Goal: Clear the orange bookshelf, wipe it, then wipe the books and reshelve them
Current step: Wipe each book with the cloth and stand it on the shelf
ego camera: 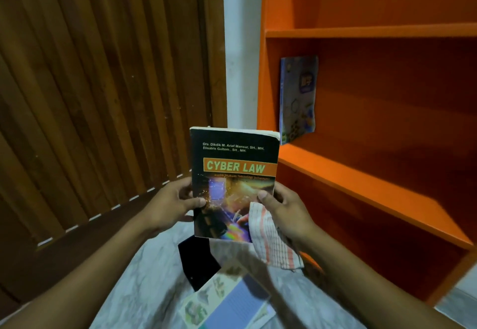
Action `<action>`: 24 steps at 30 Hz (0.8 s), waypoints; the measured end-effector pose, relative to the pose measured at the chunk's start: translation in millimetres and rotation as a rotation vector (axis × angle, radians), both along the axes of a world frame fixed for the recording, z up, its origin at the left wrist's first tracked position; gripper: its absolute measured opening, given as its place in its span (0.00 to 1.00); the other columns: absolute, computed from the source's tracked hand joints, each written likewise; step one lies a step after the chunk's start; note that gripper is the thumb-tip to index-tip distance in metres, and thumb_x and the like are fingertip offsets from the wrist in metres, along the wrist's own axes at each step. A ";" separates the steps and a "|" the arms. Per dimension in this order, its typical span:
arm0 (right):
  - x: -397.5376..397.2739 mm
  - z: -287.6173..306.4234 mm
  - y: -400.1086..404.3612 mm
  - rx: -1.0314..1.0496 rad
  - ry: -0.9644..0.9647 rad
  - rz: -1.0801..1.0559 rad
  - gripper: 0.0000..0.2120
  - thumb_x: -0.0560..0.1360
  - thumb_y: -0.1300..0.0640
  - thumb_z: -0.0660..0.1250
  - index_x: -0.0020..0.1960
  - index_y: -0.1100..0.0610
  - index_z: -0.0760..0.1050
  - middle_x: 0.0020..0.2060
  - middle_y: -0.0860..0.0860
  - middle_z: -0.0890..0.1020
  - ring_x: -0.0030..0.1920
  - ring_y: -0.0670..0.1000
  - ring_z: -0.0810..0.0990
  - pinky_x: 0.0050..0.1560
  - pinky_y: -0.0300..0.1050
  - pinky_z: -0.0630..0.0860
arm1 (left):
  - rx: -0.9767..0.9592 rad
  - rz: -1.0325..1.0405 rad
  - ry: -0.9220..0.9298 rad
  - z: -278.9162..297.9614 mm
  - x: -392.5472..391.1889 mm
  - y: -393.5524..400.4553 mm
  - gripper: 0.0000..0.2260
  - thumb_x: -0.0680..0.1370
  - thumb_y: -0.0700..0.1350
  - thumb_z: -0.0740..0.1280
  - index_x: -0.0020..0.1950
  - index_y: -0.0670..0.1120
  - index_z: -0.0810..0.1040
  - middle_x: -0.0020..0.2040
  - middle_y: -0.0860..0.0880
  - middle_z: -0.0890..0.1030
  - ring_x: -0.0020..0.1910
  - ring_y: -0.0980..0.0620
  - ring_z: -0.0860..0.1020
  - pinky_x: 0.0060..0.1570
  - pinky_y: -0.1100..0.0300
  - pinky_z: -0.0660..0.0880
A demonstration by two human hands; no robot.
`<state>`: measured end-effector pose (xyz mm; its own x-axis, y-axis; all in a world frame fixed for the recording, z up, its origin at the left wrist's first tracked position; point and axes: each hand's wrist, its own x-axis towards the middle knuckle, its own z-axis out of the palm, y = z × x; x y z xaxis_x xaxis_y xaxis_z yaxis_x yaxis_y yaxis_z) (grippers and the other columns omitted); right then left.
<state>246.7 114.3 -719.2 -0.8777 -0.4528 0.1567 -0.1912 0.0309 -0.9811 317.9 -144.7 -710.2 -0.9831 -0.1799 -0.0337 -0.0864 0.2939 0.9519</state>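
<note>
I hold a black paperback titled "Cyber Law" (233, 173) upright in front of me. My left hand (175, 202) grips its left edge, thumb on the cover. My right hand (282, 211) grips its right edge, thumb on the cover, with a white cloth with red stripes (273, 243) hanging between palm and book. The orange bookshelf (361, 168) stands to the right. One blue book (298, 96) leans upright against the left wall of its middle compartment.
Several books lie on the pale marbled floor below my hands: a black one (197, 261) and a light one with a blue cover (227, 300). A brown slatted wooden door (103, 83) fills the left. A white wall strip (241, 44) separates door and shelf.
</note>
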 end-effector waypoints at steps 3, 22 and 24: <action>-6.9 11.8 7.1 0.024 0.069 -0.034 0.09 0.81 0.56 0.64 0.58 0.56 0.80 0.52 0.52 0.86 0.54 0.53 0.84 0.55 0.53 0.80 | 0.045 0.041 0.057 5.3 -7.0 11.2 0.14 0.79 0.37 0.69 0.59 0.53 0.81 0.61 0.46 0.81 0.61 0.42 0.80 0.56 0.38 0.80; -50.7 62.0 72.7 0.891 0.422 0.028 0.19 0.77 0.55 0.69 0.34 0.52 0.62 0.33 0.50 0.74 0.40 0.55 0.73 0.38 0.48 0.63 | 0.043 0.302 0.226 44.3 -84.1 77.3 0.11 0.82 0.39 0.65 0.64 0.45 0.73 0.63 0.42 0.77 0.60 0.41 0.79 0.42 0.50 0.84; -59.8 74.6 77.3 0.808 0.457 -0.035 0.13 0.78 0.55 0.68 0.37 0.53 0.69 0.31 0.49 0.72 0.39 0.57 0.72 0.38 0.49 0.63 | 0.015 0.301 0.248 53.2 -105.0 87.7 0.15 0.82 0.41 0.65 0.69 0.45 0.71 0.66 0.42 0.77 0.62 0.41 0.79 0.39 0.53 0.83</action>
<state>186.9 191.6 -644.6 -0.8236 -0.5498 0.1394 -0.5401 0.6852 -0.4887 213.0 -57.0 -657.1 -0.8650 -0.4630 0.1932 0.0663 0.2761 0.9588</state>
